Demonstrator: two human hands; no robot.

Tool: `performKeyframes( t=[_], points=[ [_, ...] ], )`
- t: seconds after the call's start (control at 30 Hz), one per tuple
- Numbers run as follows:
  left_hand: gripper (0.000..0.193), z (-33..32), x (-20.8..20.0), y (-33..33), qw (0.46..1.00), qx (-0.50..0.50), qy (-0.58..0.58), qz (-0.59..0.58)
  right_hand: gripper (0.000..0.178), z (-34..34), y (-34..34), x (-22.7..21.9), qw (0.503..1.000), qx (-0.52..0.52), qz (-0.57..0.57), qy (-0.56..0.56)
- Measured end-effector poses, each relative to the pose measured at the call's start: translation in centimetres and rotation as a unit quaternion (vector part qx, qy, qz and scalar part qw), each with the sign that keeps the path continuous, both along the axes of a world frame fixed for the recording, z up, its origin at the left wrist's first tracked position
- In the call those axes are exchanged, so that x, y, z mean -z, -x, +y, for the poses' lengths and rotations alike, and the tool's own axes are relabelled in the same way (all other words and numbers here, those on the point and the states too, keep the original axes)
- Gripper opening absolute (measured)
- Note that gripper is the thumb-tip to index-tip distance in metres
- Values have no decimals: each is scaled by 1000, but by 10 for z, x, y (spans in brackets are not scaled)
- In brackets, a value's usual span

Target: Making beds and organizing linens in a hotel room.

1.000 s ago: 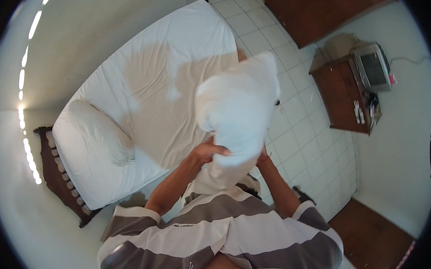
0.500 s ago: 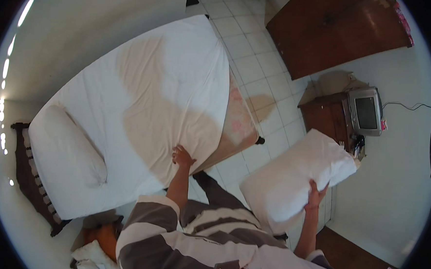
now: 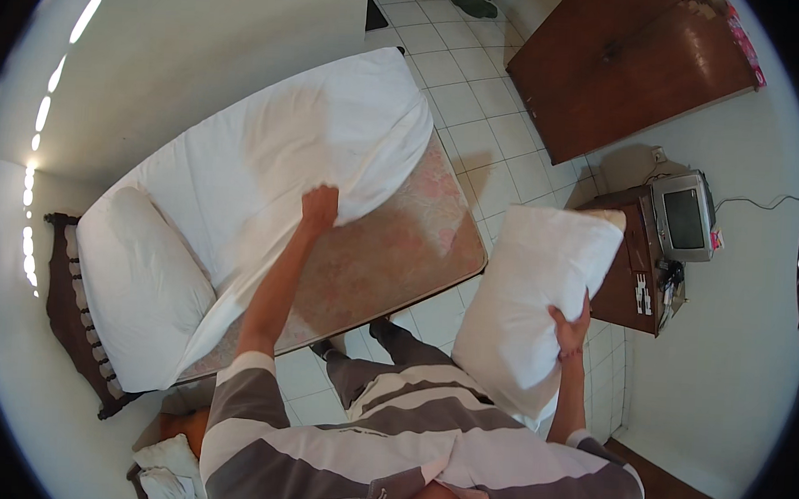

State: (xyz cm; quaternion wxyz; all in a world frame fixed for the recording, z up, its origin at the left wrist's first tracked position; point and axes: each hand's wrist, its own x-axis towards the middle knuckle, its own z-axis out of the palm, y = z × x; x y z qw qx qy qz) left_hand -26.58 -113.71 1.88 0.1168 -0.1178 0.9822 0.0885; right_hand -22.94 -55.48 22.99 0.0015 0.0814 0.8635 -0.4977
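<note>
A white bed sheet (image 3: pixel 210 163) lies over the far and left part of the bed. My left hand (image 3: pixel 319 206) is closed on its near edge, lifting and bunching it. Below the lifted edge shows the bare mattress (image 3: pixel 372 257), pinkish with a faded floral pattern and brown staining. My right hand (image 3: pixel 571 329) grips the side of a white pillow (image 3: pixel 528 301), holding it up off the bed at my right. A white bolster (image 3: pixel 150 277) rests on the sheet near the headboard.
The dark wooden headboard (image 3: pixel 66 313) stands at the left. A brown wardrobe (image 3: pixel 617 62) is at the far right, with a small television (image 3: pixel 683 213) on a wooden cabinet (image 3: pixel 615 306) nearer. White floor tiles (image 3: pixel 479 118) run between bed and furniture. White cloth items (image 3: pixel 169 468) lie at lower left.
My left hand has closed on the sheet and pulled it away from me, uncovering the near side of the mattress. The pillow in my right hand has swung more upright and to the left.
</note>
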Motion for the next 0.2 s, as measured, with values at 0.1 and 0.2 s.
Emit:
performKeyframes(
  t=[0.1, 0.2],
  points=[
    [15, -22, -56, 66, 982, -30, 67, 171, 90, -23, 24, 11, 996, -20, -18, 86],
    [15, -45, -95, 117, 978, -55, 77, 185, 93, -49, 41, 26, 992, -120, -7, 36]
  ],
)
